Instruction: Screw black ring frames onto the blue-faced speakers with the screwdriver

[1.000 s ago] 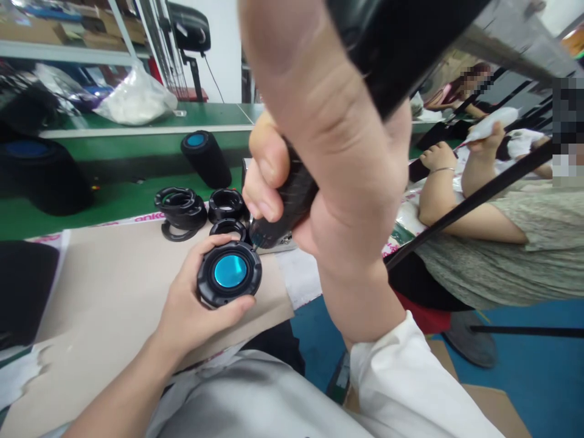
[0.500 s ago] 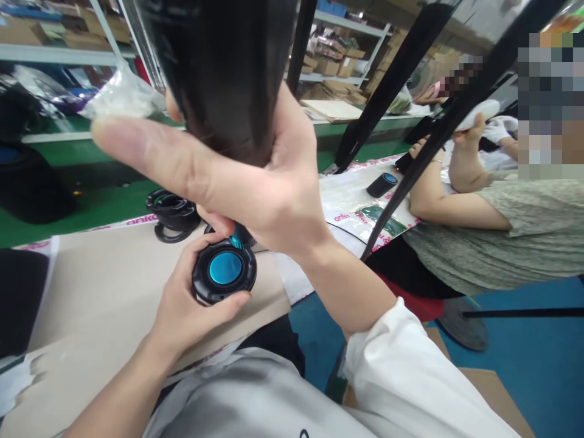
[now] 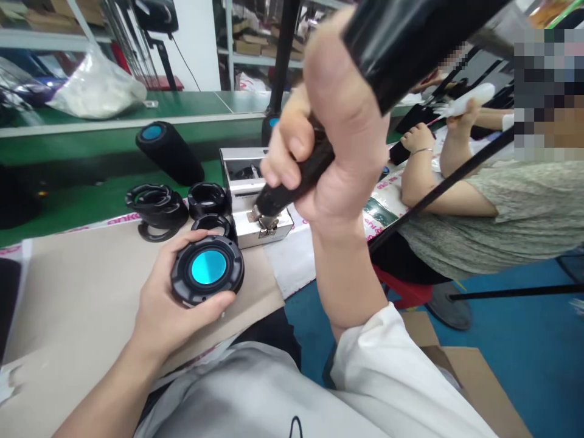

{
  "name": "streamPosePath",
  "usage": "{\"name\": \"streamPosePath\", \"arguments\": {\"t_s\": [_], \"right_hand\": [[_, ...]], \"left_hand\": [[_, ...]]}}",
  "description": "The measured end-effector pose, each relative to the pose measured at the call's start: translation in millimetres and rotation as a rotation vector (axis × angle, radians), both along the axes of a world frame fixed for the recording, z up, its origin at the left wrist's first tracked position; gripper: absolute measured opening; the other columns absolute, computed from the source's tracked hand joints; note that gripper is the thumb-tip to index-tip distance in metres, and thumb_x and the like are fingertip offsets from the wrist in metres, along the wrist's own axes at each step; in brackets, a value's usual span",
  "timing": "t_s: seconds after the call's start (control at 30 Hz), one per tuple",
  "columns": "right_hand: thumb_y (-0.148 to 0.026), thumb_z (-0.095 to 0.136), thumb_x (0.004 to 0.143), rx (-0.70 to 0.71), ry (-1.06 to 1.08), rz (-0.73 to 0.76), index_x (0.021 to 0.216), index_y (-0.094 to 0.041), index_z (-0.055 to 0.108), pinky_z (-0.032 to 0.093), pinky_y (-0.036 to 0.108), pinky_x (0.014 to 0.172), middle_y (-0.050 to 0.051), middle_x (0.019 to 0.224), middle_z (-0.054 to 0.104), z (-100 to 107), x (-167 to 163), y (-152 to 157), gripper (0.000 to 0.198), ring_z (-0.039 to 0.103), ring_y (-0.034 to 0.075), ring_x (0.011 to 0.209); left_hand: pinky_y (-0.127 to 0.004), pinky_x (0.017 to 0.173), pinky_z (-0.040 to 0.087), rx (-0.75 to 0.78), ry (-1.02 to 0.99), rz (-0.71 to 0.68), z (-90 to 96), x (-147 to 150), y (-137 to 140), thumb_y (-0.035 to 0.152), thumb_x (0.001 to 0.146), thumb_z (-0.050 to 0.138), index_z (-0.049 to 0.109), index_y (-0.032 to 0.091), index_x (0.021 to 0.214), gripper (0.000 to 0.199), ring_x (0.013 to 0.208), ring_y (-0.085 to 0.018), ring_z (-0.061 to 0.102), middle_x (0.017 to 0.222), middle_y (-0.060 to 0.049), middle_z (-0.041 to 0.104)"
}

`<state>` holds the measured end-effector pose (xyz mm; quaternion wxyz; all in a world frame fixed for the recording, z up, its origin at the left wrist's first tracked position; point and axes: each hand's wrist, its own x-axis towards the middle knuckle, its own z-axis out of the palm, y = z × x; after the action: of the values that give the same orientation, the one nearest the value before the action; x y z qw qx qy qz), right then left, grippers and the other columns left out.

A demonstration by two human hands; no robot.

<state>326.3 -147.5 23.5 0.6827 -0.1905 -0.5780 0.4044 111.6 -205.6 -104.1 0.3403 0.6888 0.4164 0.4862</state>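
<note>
My left hand (image 3: 164,292) is wrapped round a black cylindrical speaker (image 3: 232,274), whose end with a shiny blue disc faces up at me. Its lower body is hidden. Raised above the table, my right hand (image 3: 347,128) grips a black electric screwdriver (image 3: 410,48), tilted down to the left. The screwdriver's tip is at the front of a silver screw feeder box (image 3: 280,228); whether the two touch I cannot tell. Black plastic rings (image 3: 157,210) are stacked beyond the speaker, and more rings (image 3: 207,201) lie beside the feeder.
Another black speaker (image 3: 171,152) leans on the green bench behind the rings. A plastic bag (image 3: 98,91) of pale parts lies on the ledge. Brown cardboard (image 3: 91,304) covers the table in front of me. To my right, a co-worker's hands (image 3: 420,137) hold a white object.
My right hand with the screwdriver has swung right and away from the speaker, over to the screw feeder. The left hand and speaker sit slightly further left in view.
</note>
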Motion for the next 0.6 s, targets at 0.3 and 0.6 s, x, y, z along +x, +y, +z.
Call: {"name": "streamPosePath", "arguments": {"t_s": [0.3, 0.6], "right_hand": [[-0.034, 0.093, 0.083, -0.137, 0.081, -0.179, 0.086, -0.024, 0.053, 0.035, 0.026, 0.038, -0.01, 0.062, 0.054, -67, -1, 28, 0.041, 0.045, 0.008, 0.04], [-0.029, 0.092, 0.085, -0.178, 0.113, -0.077, 0.094, -0.023, 0.06, 0.037, 0.026, 0.035, -0.011, 0.057, 0.054, -50, 8, 8, 0.033, 0.044, 0.01, 0.037]], "left_hand": [[-0.042, 0.115, 0.058, -0.014, -0.038, -0.008, -1.6, 1, -2, 0.035, 0.076, 0.096, 0.062, 0.025, 0.142, 0.075, 0.133, -0.032, 0.072, 0.142, -0.01, 0.074], [-0.046, 0.116, 0.058, -0.063, -0.075, -0.054, -6.7, -4, 4, 0.063, 0.065, 0.102, 0.062, 0.025, 0.142, 0.094, 0.136, -0.036, 0.07, 0.144, -0.012, 0.072]]}}
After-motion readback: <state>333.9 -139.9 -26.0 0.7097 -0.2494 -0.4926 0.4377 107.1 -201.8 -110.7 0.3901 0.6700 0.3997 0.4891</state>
